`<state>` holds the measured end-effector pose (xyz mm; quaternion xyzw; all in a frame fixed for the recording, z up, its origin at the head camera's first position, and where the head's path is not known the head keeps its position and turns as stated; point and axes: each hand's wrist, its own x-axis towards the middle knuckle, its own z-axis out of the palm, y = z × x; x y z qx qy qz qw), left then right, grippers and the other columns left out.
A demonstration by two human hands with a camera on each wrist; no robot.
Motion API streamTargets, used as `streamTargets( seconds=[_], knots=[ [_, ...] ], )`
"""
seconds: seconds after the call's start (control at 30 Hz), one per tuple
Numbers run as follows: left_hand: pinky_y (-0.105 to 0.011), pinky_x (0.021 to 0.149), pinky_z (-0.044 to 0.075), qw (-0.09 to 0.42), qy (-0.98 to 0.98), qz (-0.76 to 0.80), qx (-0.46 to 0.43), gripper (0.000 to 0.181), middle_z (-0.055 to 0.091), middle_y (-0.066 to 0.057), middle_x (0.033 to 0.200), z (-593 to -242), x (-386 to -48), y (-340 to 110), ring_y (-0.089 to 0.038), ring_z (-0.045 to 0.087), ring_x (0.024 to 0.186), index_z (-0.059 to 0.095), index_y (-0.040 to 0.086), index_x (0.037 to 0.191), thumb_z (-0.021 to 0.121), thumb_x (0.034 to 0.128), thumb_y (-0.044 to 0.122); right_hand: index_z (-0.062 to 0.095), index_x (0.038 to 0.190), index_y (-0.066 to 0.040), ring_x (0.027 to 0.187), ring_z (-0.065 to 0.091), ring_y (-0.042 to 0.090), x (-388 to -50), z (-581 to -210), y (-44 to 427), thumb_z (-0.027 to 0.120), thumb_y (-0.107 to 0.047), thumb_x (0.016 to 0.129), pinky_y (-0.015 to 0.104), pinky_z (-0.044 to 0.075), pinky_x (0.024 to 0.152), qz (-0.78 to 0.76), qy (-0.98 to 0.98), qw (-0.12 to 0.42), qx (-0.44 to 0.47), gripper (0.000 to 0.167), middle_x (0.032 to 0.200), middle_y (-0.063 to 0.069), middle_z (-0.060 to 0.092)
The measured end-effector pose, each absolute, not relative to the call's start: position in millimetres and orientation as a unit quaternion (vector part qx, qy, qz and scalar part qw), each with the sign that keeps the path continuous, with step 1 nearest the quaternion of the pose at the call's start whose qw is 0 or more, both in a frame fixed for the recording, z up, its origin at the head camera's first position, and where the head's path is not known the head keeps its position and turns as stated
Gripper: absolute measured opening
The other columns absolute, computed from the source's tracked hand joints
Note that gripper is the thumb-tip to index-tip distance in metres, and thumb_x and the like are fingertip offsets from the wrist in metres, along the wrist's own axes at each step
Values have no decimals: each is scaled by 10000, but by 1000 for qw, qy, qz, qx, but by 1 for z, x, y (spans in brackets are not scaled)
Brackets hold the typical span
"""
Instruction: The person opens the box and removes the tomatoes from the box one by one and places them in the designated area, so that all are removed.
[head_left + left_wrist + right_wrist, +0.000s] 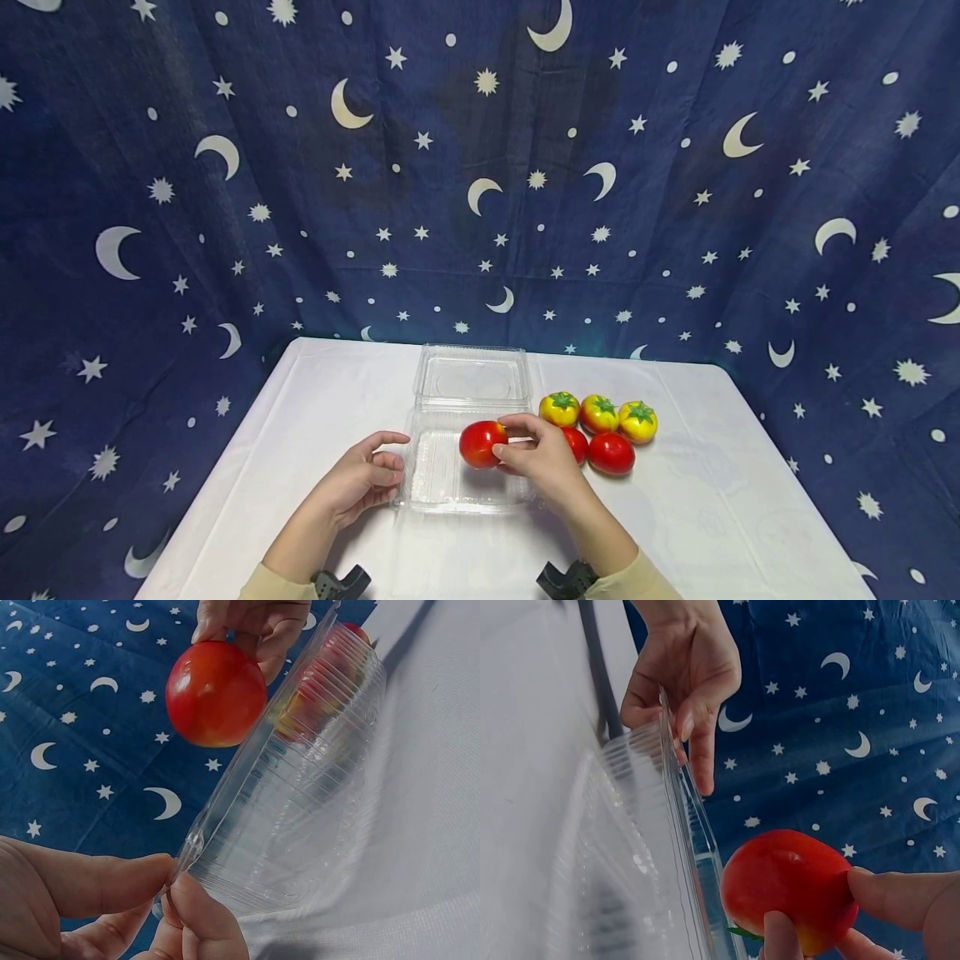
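My right hand [546,457] holds a shiny red tomato [480,444] between thumb and fingers, above the clear plastic clamshell container [431,467]. A bit of green leaf shows under this tomato [787,889] in the right wrist view. At the container's left edge is my left hand [358,479]; in the left wrist view its thumb and a finger pinch the rim. The container's lid [472,375] lies folded back, away from me. The base appears to hold nothing beneath the raised tomato.
Right of the container sit several more tomatoes: a back row with yellow tops and green leaves [599,414], and two red ones [611,454] in front, one partly behind my right hand. A white cloth [720,500] covers the table. A dark blue star-patterned curtain [420,183] hangs behind.
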<state>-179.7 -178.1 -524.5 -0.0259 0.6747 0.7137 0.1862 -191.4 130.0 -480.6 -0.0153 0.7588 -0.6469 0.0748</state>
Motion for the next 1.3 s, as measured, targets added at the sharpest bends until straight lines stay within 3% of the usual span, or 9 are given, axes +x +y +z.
streamTargets(
  seconds=[0.73, 1.0, 1.3],
  knots=[
    [-259, 646, 582, 186, 675, 713, -29, 712, 659, -11, 910, -524, -180, -179, -117, 628, 687, 446, 10, 1537, 680, 868, -55, 721, 1332, -66, 978, 750, 227, -186, -473, 167, 835, -82, 899, 402, 674, 840, -639, 767, 50, 31, 448, 1274, 183, 708],
    [-260, 646, 579, 186, 675, 713, -29, 712, 657, -10, 908, -525, -180, -178, -120, 624, 689, 444, 13, 1537, 682, 869, -52, 699, 1351, -41, 995, 748, 231, -184, -469, 185, 816, -78, 918, 346, 668, 846, -643, 763, 35, 47, 450, 1289, 202, 697],
    [-256, 644, 580, 189, 672, 716, -29, 718, 645, -10, 910, -525, -179, -179, -130, 616, 711, 442, 17, 1539, 684, 868, -60, 614, 1418, 48, 985, 762, 238, -182, -469, 208, 770, -16, 946, 386, 674, 807, -681, 729, 37, 56, 501, 1313, 262, 646]
  ],
)
